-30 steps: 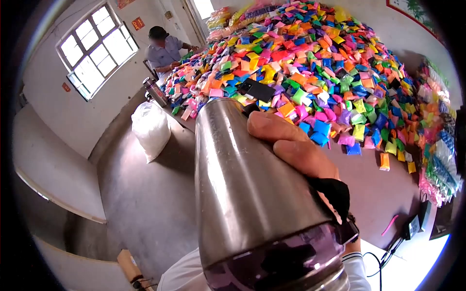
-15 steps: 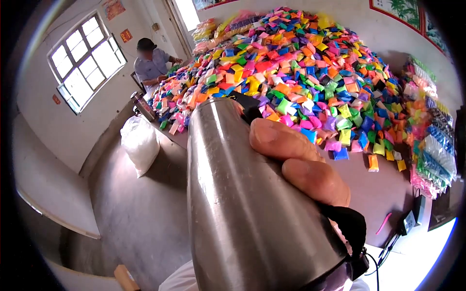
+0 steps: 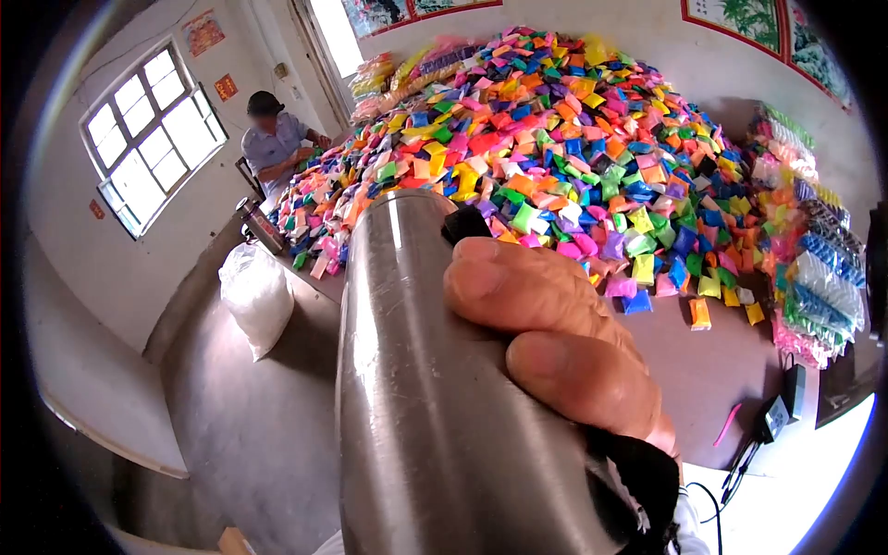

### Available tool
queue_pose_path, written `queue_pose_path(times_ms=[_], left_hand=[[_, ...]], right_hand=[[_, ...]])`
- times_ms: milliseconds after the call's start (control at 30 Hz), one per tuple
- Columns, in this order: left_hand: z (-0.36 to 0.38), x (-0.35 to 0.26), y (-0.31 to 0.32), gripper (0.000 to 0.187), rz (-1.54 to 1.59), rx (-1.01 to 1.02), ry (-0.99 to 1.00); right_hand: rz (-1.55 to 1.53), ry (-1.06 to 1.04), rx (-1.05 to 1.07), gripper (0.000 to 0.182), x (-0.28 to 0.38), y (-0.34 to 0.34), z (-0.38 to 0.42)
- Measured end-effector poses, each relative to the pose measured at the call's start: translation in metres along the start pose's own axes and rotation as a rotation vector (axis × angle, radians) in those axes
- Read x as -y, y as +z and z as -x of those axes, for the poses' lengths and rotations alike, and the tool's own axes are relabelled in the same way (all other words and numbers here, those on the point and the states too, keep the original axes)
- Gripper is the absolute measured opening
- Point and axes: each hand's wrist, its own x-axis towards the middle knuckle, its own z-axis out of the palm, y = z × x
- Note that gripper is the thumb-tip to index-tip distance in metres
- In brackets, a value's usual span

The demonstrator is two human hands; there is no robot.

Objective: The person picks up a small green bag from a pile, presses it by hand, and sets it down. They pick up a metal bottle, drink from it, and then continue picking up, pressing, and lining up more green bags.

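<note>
Close to the camera, a brushed stainless-steel flask (image 3: 416,370) fills the lower middle of the view. It is tilted, its narrower end pointing away from me. My right hand (image 3: 564,342) is closed around its right side, with two fingers showing on the metal. A black strap (image 3: 638,481) hangs by the wrist end of the hand, and a small black part (image 3: 465,224) sticks out near the flask's far end. The flask's near end runs out of the frame. My left hand is not in view.
A large heap of small colourful packets (image 3: 555,148) covers the table (image 3: 684,370). Bagged bundles (image 3: 819,250) are stacked at right, near a black adapter (image 3: 770,421) with cables. A white plastic bag (image 3: 254,301) stands at left. A person (image 3: 277,143) sits behind the heap's left end.
The flask and my right hand have shifted slightly left in view, and more of the hand's back shows. The room appears slightly lower and further left. My grip stays closed.
</note>
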Motion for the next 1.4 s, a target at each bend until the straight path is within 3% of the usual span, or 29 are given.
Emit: queue_pose_path(times_ms=[200, 767, 1400], left_hand=[[0.000, 0.004, -0.006, 0.018, 0.015, -0.010, -0.032], [-0.004, 0.020, -0.049, 0.021, 0.060, -0.098, -0.129], [-0.001, 0.022, -0.058, 0.024, 0.052, -0.091, -0.164]], right_hand=[[0.067, -0.322, -0.037, 0.022, -0.019, 0.002, -0.006], [0.103, -0.374, -0.051, 0.023, -0.012, 0.003, -0.025], [0.106, -0.401, -0.078, 0.024, -0.006, 0.000, -0.034]])
